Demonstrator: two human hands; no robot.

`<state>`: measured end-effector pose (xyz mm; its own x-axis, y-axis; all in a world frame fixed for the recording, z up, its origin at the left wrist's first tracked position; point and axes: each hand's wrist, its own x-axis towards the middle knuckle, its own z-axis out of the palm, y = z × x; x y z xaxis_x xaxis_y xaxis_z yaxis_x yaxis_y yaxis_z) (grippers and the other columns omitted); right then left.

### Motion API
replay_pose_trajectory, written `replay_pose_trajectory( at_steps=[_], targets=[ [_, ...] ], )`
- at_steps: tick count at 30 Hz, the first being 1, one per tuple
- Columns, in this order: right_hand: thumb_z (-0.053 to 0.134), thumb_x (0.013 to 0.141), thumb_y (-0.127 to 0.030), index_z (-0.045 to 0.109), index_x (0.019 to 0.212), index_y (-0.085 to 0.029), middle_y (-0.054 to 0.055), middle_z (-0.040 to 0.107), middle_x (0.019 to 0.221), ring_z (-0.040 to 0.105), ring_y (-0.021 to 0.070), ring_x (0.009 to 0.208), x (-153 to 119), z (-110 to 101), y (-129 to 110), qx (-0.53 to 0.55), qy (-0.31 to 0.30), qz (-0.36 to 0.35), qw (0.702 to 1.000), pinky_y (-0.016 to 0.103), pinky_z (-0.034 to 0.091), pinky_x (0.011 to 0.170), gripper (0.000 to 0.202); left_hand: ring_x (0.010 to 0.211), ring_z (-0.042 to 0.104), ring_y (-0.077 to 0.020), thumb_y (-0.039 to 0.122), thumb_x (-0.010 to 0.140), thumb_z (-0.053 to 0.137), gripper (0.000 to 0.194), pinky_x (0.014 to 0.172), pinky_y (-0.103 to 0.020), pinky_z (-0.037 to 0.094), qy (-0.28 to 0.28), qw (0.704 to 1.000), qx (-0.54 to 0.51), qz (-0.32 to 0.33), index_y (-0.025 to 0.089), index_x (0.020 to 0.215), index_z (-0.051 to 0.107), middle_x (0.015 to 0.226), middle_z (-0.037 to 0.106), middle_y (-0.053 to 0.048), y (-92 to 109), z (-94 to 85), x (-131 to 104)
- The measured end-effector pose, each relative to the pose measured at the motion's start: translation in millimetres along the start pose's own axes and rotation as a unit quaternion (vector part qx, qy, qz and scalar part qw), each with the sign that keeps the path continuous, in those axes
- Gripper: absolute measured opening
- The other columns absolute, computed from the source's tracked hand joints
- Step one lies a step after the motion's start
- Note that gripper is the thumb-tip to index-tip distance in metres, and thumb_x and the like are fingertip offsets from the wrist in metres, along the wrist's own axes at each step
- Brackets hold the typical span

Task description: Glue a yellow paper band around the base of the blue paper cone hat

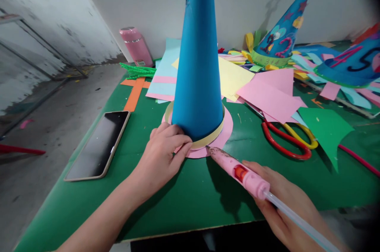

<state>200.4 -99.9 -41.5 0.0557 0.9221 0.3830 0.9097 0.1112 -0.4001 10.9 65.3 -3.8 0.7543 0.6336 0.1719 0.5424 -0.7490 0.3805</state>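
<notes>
On the left of the frame, the green desk's [178, 200] edge slants down to the lower left corner, and a phone [97, 147] lies right along it. Above the phone we see crossed orange strips [133, 97], green stems [138, 71] and a pink bottle [136, 48]. A stretch of green surface shows between the phone and our left hand [163, 151], whose fingers pinch at the pale yellow band [209, 138] around the foot of the blue cone [197, 66], in the middle of the frame. Our hand covers part of the band, the cone hides its far side, and the cone's tip is cut off by the top edge. Beneath lies a pink disc [227, 125]. Our right hand [285, 200], lower right of centre, has its fingers wrapped around a pink glue gun [228, 161], partly hidden behind it; we cannot tell whether the nozzle touches the disc. Green desk separates the gun from the scissors [265, 124], whose blades run under pink sheets [273, 97]. Farther right lie green paper [325, 129] and, above, a decorated hat [285, 30]; a second hat [347, 72] is blurred and cut by the right edge.
</notes>
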Motion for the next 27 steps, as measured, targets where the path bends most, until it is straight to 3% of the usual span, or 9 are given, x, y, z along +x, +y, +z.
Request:
replay_pose_trajectory(
  at_steps=[12,17,23,25,27],
  targets=[
    [0.038,0.082,-0.017,0.043,0.118,-0.02,0.007,0.065,0.093,0.064,0.019,0.081,-3,2,5,-0.004,-0.03,0.0,1.0,0.03,0.054,0.064,0.036,0.072,0.042,-0.0185,0.023,0.083,0.041,0.023,0.063,-0.033,0.031,-0.004,1.0,0.008,0.0,0.02,0.073,0.062,0.073,0.057,-0.004,1,-0.6,-1],
    [0.04,0.082,-0.019,0.041,0.119,-0.018,0.01,0.06,0.103,0.06,0.0198,0.092,-5,-4,7,0.034,-0.043,0.005,0.999,0.03,0.052,0.073,0.037,0.073,0.042,-0.0189,0.023,0.083,0.041,0.023,0.062,-0.033,0.03,0.002,1.0,0.025,0.014,0.02,0.075,0.062,0.076,0.058,-0.005,1,0.7,-2],
    [0.046,0.082,-0.033,0.052,0.101,-0.022,0.002,0.063,0.073,0.061,0.0148,0.061,-3,-12,12,0.085,0.005,0.137,0.987,0.021,0.051,0.05,0.022,0.077,0.042,-0.0204,0.024,0.084,0.041,0.023,0.062,-0.034,0.028,-0.006,0.996,0.075,0.037,0.021,0.078,0.063,0.078,0.057,-0.005,3,0.8,-3],
    [0.048,0.081,-0.037,0.052,0.099,-0.023,0.0,0.062,0.069,0.06,0.0139,0.058,-2,-14,16,0.137,-0.001,0.198,0.971,0.02,0.05,0.048,0.024,0.077,0.042,-0.0205,0.024,0.084,0.041,0.023,0.062,-0.034,0.028,0.001,0.996,0.083,0.04,0.021,0.077,0.063,0.078,0.057,-0.005,3,1.5,-4],
    [0.052,0.077,-0.042,0.05,0.104,-0.024,0.0,0.063,0.078,0.061,0.0146,0.062,0,-19,23,0.185,0.006,0.287,0.94,0.021,0.051,0.05,0.032,0.077,0.043,-0.0203,0.023,0.084,0.041,0.023,0.063,-0.035,0.028,0.014,0.995,0.083,0.046,0.021,0.077,0.063,0.077,0.057,-0.005,3,2.4,-5]
  ],
)
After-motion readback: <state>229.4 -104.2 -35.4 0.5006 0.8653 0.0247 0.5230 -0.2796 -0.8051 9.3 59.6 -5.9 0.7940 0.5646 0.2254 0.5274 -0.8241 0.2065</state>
